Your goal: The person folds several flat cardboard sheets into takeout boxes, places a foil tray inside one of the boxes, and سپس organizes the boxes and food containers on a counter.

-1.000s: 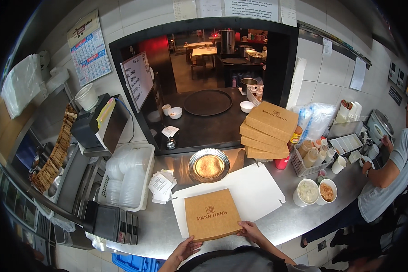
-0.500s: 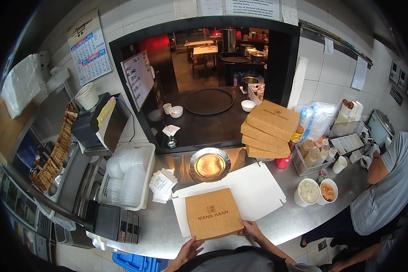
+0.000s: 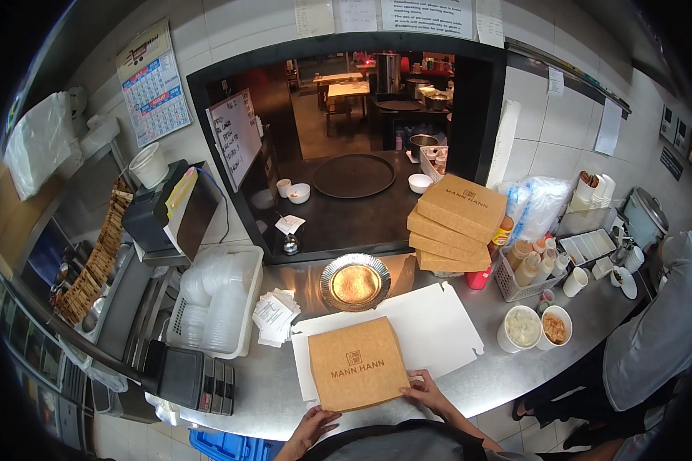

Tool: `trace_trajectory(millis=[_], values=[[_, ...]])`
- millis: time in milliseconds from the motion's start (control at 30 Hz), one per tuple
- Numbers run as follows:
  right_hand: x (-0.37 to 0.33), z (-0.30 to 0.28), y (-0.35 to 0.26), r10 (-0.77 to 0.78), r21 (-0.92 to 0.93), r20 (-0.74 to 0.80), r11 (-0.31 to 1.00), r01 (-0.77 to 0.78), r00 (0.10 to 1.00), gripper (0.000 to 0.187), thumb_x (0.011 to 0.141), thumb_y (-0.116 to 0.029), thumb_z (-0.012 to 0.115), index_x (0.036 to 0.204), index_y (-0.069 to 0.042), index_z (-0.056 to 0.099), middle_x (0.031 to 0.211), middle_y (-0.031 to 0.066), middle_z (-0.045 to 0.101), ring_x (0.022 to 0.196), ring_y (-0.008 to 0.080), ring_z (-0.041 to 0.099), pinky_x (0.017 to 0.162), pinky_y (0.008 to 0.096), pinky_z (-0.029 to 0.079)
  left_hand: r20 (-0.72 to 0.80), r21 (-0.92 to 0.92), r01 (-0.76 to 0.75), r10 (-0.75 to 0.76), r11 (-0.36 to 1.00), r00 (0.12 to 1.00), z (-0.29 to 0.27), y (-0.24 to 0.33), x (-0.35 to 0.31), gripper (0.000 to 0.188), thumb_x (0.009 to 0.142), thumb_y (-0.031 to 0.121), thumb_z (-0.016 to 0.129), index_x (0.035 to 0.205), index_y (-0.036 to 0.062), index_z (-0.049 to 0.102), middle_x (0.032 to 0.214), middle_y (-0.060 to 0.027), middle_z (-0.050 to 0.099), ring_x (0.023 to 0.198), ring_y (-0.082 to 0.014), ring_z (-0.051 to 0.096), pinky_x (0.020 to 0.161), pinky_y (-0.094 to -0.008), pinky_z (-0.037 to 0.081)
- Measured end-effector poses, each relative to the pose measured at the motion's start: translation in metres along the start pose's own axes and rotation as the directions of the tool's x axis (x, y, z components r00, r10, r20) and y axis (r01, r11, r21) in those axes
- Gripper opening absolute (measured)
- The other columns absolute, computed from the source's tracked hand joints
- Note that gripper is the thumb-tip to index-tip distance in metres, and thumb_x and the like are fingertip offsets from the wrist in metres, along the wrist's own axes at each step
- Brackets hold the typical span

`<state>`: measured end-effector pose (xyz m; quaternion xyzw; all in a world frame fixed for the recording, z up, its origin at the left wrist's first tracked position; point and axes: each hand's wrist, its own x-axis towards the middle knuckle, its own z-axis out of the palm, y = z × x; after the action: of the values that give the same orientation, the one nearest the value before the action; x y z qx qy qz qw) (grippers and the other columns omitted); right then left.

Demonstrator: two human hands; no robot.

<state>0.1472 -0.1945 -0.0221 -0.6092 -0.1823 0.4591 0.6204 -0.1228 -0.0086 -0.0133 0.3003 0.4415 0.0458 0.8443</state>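
Counter top (image 3: 477, 388), shiny and metal, spreads around the brown box (image 3: 359, 365), which lies on white card (image 3: 438, 338). Left hand (image 3: 314, 427) and right hand (image 3: 427, 393) touch the box's near corners, fingers bent; whether they grip, I cannot tell. Counter edge runs just nearside of the box. Rightward, a metal stretch separates it from two tubs (image 3: 520, 328); beyond it, a foil bowl (image 3: 355, 282) fronts the hatch ledge (image 3: 346, 227).

Glare whitens the steel counter (image 3: 473, 392), the far room (image 3: 313, 127) is dim, and outer lines bend.
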Motion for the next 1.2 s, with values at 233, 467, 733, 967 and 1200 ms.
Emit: trace_trajectory(millis=[233, 467, 733, 967, 1200], values=[[-0.01, 0.008, -0.035, -0.286, 0.033, 0.104, 0.958, 0.284, 0.953, 0.073, 0.081, -0.007, 0.069, 0.135, -0.014, 0.021, 0.099, 0.0149, 0.06, 0.096, 0.0181, 0.057, 0.089, 0.0344, 0.041, 0.08, 0.045, -0.277, 0.273, 0.96, 0.959, 0.008, 0.009, 0.009, 0.032, 0.078, 0.002, 0.063, 0.108, 0.0075, 0.052, 0.105, -0.0037, 0.061, 0.098, -0.0154, 0.057, 0.089, -0.0366, 0.043], [-0.009, 0.033, -0.077, -0.902, -0.923, 0.328, -0.244, 0.297, 0.279, 0.047, 0.074, -0.022, 0.067, 0.119, -0.028, 0.058, 0.116, 0.0098, 0.055, 0.12, 0.024, 0.043, 0.104, 0.058, 0.018, 0.16, -0.01, -0.393, 0.389, 0.919, 0.907, 0.049, 0.048, 0.007, 0.038, 0.079, 0.009, 0.06, 0.116, 0.0085, 0.053, 0.105, -0.0013, 0.062, 0.093, -0.0117, 0.054, 0.078, -0.0305, 0.039], [0.006, -0.01, -0.199, -0.9, -0.844, 0.434, -0.419, 0.334, -0.03, 0.038, 0.069, -0.004, 0.065, 0.103, -0.02, 0.069, 0.109, 0.008, 0.057, 0.106, 0.0259, 0.053, 0.091, 0.0424, 0.044, 0.418, -0.056, -0.642, 0.602, 0.765, 0.681, 0.108, 0.074, -0.02, 0.049, 0.084, 0.011, 0.058, 0.13, 0.0078, 0.041, 0.124, -0.0086, 0.053, 0.116, -0.0223, 0.049, 0.094, -0.0403, 0.038], [0.055, -0.063, -0.296, -0.996, -0.996, 0.082, -0.083, 0.021, -0.022, 0.054, 0.068, 0.009, 0.056, 0.117, -0.012, 0.059, 0.118, 0.0172, 0.048, 0.115, 0.0369, 0.044, 0.095, 0.0416, 0.041, 0.539, 0.666, -0.695, 0.47, 0.271, 0.699, 0.086, 0.046, 0.03, 0.07, 0.08, 0.027, 0.068, 0.139, 0.0119, 0.033, 0.135, -0.018, 0.042, 0.126, -0.0304, 0.039, 0.101, -0.0466, 0.033], [0.084, -0.09, -0.297, -0.962, -0.919, 0.092, -0.182, -0.35, 0.257, 0.065, 0.07, 0.007, 0.053, 0.131, -0.013, 0.045, 0.13, 0.0212, 0.039, 0.122, 0.0389, 0.036, 0.099, 0.0474, 0.033, 0.7, 0.7, -0.43, 0.429, -0.57, 0.571, 0.078, -0.002, 0.07, 0.076, 0.075, 0.049, 0.065, 0.136, 0.0109, 0.039, 0.138, -0.025, 0.033, 0.127, -0.0412, 0.032, 0.1, -0.0542, 0.031]])
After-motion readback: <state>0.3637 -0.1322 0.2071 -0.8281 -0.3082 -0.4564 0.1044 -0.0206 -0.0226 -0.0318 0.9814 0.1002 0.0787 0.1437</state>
